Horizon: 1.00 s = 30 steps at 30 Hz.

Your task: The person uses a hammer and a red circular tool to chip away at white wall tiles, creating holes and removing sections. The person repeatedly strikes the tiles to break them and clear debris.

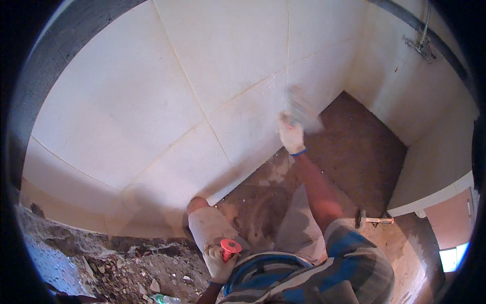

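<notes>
My left hand (pixel 217 264), in a pale work glove, is closed around a red handle with a round disc-shaped guard (pixel 231 247), like that of a chisel. It rests low by my left thigh, and any blade is hidden. Farther forward, my right hand (pixel 291 133), gloved in white with a blue cuff, grips a greyish-brown tool (pixel 304 109) smeared by motion. Its kind is unclear; it might be a brush. That tool is close to the lower white wall tiles (pixel 248 121); whether it touches them I cannot tell.
A hammer (pixel 361 219) with an orange-tipped handle lies on the floor to my right. Rubble (pixel 147 276) and a clear bottle (pixel 166 299) lie at lower left. A ledge (pixel 435 200) stands at right, beneath a wall tap (pixel 420 45). The dark floor (pixel 354 147) fills the corner.
</notes>
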Available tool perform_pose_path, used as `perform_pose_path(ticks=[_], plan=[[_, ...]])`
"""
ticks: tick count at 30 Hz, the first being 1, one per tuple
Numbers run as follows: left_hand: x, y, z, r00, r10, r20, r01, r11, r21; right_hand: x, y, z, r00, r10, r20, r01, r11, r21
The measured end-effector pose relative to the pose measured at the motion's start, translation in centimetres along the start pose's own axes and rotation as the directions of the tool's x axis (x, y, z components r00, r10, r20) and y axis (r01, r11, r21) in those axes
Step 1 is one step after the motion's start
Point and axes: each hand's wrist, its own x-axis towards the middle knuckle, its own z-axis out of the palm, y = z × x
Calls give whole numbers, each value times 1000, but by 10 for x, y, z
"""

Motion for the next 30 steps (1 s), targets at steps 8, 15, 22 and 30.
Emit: perform_pose_path(ticks=[8, 15, 22, 30], plan=[[-7, 2, -12, 996, -30, 79, 30, 1000, 6, -79, 22, -78, 926, 377, -22, -373, 903, -213], [103, -22, -91, 997, 81, -2, -80, 980, -184, -33, -83, -109, 978, 209, 6, -208, 968, 138], [278, -44, -232, 863, -131, -488, -11, 961, -277, -12, -35, -85, 982, -170, -88, 191, 853, 486], [345, -109, -251, 920, -25, -391, -4, 997, -72, -12, 49, -39, 944, 301, 133, -291, 952, -92]])
